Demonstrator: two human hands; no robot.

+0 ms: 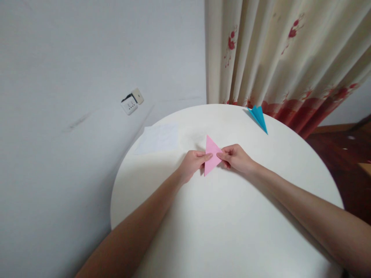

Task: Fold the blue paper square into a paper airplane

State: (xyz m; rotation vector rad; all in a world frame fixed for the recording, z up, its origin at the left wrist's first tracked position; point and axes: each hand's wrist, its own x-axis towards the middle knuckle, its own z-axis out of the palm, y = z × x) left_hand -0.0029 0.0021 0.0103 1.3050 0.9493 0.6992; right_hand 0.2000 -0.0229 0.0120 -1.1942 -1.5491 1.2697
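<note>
A pink sheet of paper point(211, 151), folded into a triangle, is between my two hands above the middle of the table. My left hand point(193, 164) pinches its long left edge, thumb on top and fingers underneath. At the opposite corner, my right hand point(236, 157) grips the paper between thumb and bent fingers. One point of the triangle faces away from me and another toward me. The undersides of the paper and most fingertips are hidden.
A blue folded paper plane point(259, 119) lies near the far right edge of the round white table point(232, 227). White paper point(160, 138) rests at the far left. A wall with a socket point(129, 105) borders the left side; a flowered curtain point(261, 50) hangs behind.
</note>
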